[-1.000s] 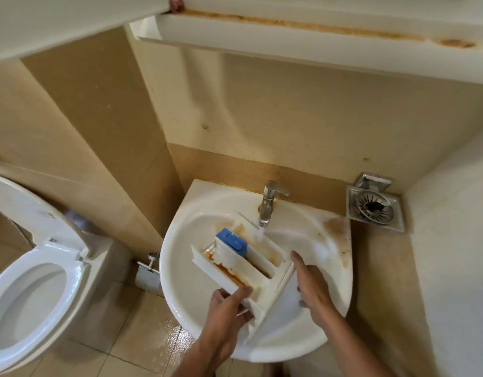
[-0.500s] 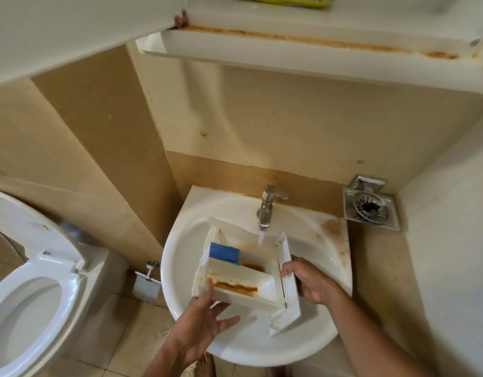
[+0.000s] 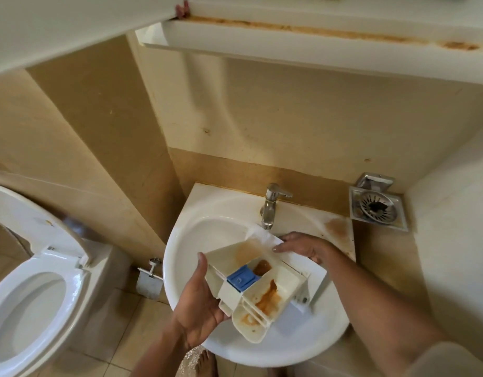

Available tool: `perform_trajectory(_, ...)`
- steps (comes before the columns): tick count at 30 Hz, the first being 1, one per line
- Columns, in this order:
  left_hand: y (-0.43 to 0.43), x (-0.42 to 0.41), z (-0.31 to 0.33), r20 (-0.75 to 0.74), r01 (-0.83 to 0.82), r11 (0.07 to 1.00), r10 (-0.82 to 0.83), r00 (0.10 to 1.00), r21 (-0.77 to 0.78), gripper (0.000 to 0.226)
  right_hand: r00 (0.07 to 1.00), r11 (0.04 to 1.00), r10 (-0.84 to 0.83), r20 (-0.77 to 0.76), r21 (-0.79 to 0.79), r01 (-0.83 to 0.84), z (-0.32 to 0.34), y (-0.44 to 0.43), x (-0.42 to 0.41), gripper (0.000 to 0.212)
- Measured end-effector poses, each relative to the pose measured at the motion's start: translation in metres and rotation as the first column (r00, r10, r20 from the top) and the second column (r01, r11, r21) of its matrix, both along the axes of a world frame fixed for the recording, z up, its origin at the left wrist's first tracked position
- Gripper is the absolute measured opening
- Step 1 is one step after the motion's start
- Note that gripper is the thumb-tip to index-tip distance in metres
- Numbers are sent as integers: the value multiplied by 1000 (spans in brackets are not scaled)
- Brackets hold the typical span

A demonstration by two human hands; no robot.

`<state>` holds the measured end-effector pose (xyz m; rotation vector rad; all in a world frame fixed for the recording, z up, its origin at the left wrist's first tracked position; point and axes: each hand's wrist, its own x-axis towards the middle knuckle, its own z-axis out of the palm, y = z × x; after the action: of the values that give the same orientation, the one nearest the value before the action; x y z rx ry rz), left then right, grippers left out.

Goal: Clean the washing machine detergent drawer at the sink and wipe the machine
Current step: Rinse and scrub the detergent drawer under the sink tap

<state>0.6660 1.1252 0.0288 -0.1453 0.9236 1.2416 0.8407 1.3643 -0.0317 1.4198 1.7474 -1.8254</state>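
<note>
Rinsing under way: detergent drawer (image 3: 258, 284) held over the white sink basin (image 3: 186, 257), back end raised beneath the running tap (image 3: 270, 206) so water sheets across the stained rear compartment and, by the look of it, drains toward the near end. Left hand (image 3: 199, 300) spread wide, palm cupped under the drawer's left wall, thumb up along its edge, bearing the weight. Right hand (image 3: 303, 247) half curled over the far right corner, fingertips pressed on the rim, probably steadying the tilt. Brown residue pooled in the front compartments beside the blue siphon cap (image 3: 241, 280), not yet flushed out. Washing machine nowhere in view.
</note>
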Motion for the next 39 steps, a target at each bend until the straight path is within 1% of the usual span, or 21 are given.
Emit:
perform_trajectory(2, 1, -1, -6, 47, -24, 1000, 23, 999, 6, 93, 994, 988, 95, 48, 121, -101, 0, 10, -10, 40)
perform_trajectory(5, 0, -5, -12, 131, -10, 1000, 11, 991, -12, 104, 972, 953, 195, 132, 209, -220, -1, 21, -26, 34)
perform_trajectory(7, 3, -6, -9, 143, 51, 998, -47, 989, -22, 89, 954, 917, 245, 170, 278, -285, -1, 21, -37, 29)
perform_trajectory(9, 9, -4, -4, 87, 103, 992, -97, 991, -77, 58, 958, 890, 242, 151, 359, -281, -2, 16, -47, 22)
perform_trajectory(11, 13, -1, 1, 3, 145, 983, -145, 989, -110, 45, 974, 874, 196, 116, 430, -227, -5, 8, -51, 22)
perform_trajectory(13, 13, 2, 2, -48, 151, 982, -157, 986, -113, 39, 985, 825, 87, 146, 545, -153, -2, 0, -45, 22)
perform_trajectory(16, 5, 10, -2, -47, 86, 989, -93, 995, -117, 44, 982, 677, -163, 98, 735, 39, 11, -24, -16, 33)
perform_trajectory(18, 1, 15, -6, -33, 24, 994, -27, 999, -105, 47, 947, 633, -314, 71, 758, 153, 21, -50, 8, 46)
perform_trajectory(19, -1, 17, -7, -33, 9, 996, -13, 999, -93, 46, 917, 682, -389, 86, 696, 224, 25, -65, 20, 48)
perform_trajectory(20, -2, 20, -7, -43, 6, 997, -9, 999, -81, 44, 884, 755, -459, 87, 563, 336, 30, -79, 30, 47)
perform_trajectory(21, -4, 22, -7, -70, 9, 997, -15, 997, -77, 45, 848, 812, -527, 56, 329, 483, 35, -91, 36, 46)
perform_trajectory(22, -5, 25, -7, -95, 19, 997, -25, 995, -69, 48, 820, 820, -572, 21, 41, 571, 39, -100, 40, 44)
perform_trajectory(23, -6, 26, -7, -117, 23, 998, -30, 993, -60, 53, 793, 781, -609, -2, -171, 600, 45, -106, 42, 37)
perform_trajectory(24, -7, 27, -8, -124, 19, 999, -26, 992, -51, 57, 787, 760, -617, -27, -279, 587, 46, -108, 44, 29)
perform_trajectory(25, -8, 27, -9, -124, 17, 999, -22, 992, -42, 60, 800, 772, -597, -50, -306, 557, 45, -107, 45, 26)
perform_trajectory(29, -11, 18, -7, -164, 92, 996, -92, 982, -12, 53, 897, 883, -442, -28, -191, 429, 41, -92, 49, 26)
perform_trajectory(32, -10, 6, -4, -320, 140, 985, -166, 933, -100, 54, 933, 920, -360, 12, -162, 357, 40, -75, 54, 32)
perform_trajectory(35, -3, -9, -5, -553, -13, 977, -111, 826, -214, 64, 959, 938, -282, 26, -204, 281, 41, -58, 56, 45)
perform_trajectory(37, 4, -22, -9, -693, -155, 960, -52, 719, -233, 63, 966, 939, -259, 26, -228, 258, 46, -45, 58, 28)
perform_trajectory(38, 7, -29, -11, -740, -185, 956, -48, 671, -229, 62, 964, 937, -263, 33, -229, 263, 47, -36, 58, 24)
perform_trajectory(39, 10, -36, -13, -768, -182, 959, -54, 638, -219, 63, 968, 940, -248, 43, -230, 251, 49, -27, 58, 28)
